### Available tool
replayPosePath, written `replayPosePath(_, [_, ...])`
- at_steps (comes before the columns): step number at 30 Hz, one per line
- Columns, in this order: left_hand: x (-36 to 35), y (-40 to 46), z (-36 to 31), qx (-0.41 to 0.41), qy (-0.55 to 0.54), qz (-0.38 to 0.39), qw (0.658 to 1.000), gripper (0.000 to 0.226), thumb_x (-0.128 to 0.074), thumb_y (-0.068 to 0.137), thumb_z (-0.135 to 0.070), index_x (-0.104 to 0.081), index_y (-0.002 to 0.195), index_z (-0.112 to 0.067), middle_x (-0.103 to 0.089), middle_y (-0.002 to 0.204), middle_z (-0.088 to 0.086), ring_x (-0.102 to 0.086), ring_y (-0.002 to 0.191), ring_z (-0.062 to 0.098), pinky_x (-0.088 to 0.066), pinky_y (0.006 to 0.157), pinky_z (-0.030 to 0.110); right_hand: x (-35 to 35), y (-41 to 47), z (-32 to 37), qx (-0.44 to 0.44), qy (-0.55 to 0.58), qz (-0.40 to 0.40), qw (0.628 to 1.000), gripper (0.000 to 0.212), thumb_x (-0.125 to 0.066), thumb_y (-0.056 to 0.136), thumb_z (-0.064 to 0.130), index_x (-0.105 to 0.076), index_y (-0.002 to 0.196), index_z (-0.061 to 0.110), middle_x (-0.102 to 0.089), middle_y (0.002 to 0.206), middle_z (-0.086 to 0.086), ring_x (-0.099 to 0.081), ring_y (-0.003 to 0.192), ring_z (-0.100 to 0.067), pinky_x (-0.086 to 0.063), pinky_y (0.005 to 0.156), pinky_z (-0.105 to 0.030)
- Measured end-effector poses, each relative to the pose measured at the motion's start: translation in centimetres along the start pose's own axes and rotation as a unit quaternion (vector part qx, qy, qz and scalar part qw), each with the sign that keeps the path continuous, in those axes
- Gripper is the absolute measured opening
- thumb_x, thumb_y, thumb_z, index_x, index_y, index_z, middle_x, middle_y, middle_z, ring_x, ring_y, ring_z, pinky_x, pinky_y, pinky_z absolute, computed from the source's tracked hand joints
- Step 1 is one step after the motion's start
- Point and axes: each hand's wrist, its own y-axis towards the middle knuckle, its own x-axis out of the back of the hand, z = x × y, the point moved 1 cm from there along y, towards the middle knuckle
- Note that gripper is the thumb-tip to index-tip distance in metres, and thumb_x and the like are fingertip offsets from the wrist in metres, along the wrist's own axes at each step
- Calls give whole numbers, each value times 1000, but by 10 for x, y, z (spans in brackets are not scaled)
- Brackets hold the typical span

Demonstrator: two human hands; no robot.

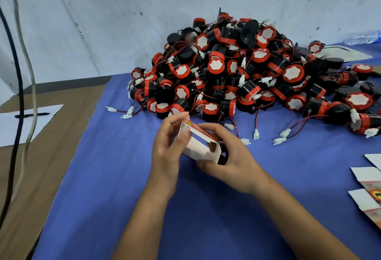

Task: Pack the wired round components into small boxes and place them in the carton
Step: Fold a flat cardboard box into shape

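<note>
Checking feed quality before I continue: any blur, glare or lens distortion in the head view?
Head view: even, soft lighting with no harsh glare; wide-angle bending curves the cables at the left edge; the small box in both hands is sharp enough, the left hand and right hand clear; a blurred patch shows in the component pile near its upper left.

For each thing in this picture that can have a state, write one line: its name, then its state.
small box: held above the cloth, one end open, flap raised
left hand: grips the box's left side
right hand: grips the box's right side
round components: heaped loose, unpacked, wires trailing
flat boxes: unfolded, lying at the right edge
pen: lying on white paper
</note>
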Motion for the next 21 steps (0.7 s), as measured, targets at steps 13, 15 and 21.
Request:
replayPosePath(13, [13, 0, 2, 52, 77, 112, 989, 53, -74, 79, -51, -65, 131, -44, -69, 122, -4, -65, 118, 15, -57, 97, 38, 9, 1, -6, -108, 73, -9, 991, 55, -77, 83, 24, -60, 133, 39, -60, 86, 28, -60, 70, -1, -48, 56, -20])
replayPosePath(15, [5, -1, 7, 33, 97, 78, 992, 45, -74, 81, -43, -67, 125, -48, -71, 109, -11, -67, 102, 7, -57, 84, 28, 7, 1, -6, -104, 68, -35, 992, 54, -75, 84, 21, -60, 132, 41, -60, 92, 26, -60, 68, 1, -46, 57, -14])
replayPosePath(21, [-3, 0, 14, 76, 7, -16, 997, 42, -63, 86, -24, -68, 121, -46, -69, 120, -7, -67, 110, 20, -58, 95, 40, 4, -1, -8, -98, 124, 22, 987, 69, -79, 83, 39, -50, 145, 42, -63, 120, 11, -66, 78, -19, -55, 66, -27])
